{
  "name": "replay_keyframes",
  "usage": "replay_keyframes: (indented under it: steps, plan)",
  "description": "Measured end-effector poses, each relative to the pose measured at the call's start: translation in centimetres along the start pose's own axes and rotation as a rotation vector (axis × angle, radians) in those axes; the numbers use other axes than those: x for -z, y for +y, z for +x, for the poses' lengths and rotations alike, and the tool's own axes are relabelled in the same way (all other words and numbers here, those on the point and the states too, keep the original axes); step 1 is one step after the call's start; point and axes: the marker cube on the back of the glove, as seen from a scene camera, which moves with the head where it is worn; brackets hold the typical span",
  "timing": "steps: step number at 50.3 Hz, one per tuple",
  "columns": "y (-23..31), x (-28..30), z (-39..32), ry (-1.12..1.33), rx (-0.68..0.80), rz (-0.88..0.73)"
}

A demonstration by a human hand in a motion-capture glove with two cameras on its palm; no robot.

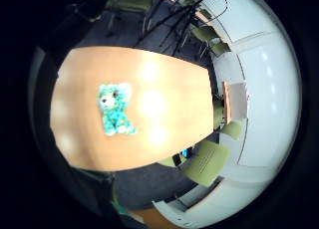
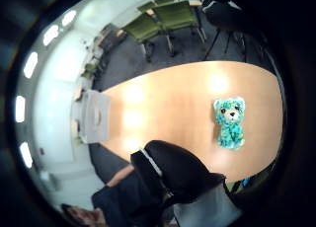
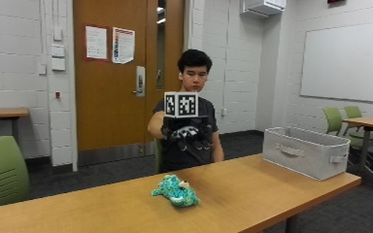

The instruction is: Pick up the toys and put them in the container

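Hovering above the table (image 3: 251, 194) — gloved right hand (image 3: 188, 137), fingers relaxed; teal plush toy (image 3: 176, 191) lies below.

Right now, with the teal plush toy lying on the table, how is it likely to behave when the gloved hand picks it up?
The teal plush toy looks soft and stuffed, so it will likely squash and droop in a grip rather than stay stiff. It probably weighs little for its bulk. Its fuzzy fabric should resist slipping, and lying sprawled on the table, it seems unlikely to roll.

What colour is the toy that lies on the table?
The toy is turquoise with green patches and a pale muzzle; the thumb-side palm view shows it best.
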Motion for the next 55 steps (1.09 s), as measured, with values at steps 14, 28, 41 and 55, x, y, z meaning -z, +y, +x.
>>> replay_keyframes:
  steps: [14, 28, 41, 55]
  plan:
    - [0.4, -10.0, 3.6, -0.035, -0.069, -0.134]
    - [0.4, -15.6, 4.2, -0.066, -0.091, -0.199]
    - [1.1, -16.6, 3.5, -0.1, -0.127, -0.148]
    - [1.1, -15.7, 2.1, -0.006, -0.173, -0.138]
